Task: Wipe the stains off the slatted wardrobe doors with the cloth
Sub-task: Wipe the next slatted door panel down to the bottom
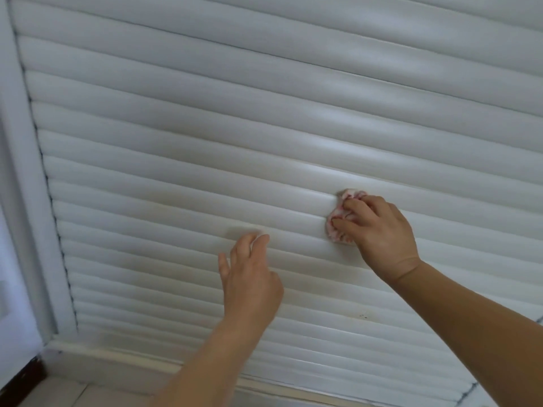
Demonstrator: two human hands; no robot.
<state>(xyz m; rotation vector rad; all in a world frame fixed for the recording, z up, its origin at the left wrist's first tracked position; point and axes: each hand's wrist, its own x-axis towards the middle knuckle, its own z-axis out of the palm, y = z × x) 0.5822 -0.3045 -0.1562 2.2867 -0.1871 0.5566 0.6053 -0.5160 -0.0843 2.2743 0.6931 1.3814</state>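
A white slatted wardrobe door (264, 118) fills the head view, its slats running across. My right hand (379, 230) holds a crumpled white cloth with red marks (338, 218) and presses it against a slat right of centre, fingers curled over it. My left hand (249, 277) is lower and to the left, fingers relaxed and nearly straight, fingertips at or just off the slats. A few small dark specks (363, 315) show on a lower slat, below my right wrist.
The door's white frame post (26, 201) runs down the left side, and its bottom rail (123, 362) lies under the slats. A strip of dark wood (20, 380) and pale floor (67, 395) show at the bottom left corner.
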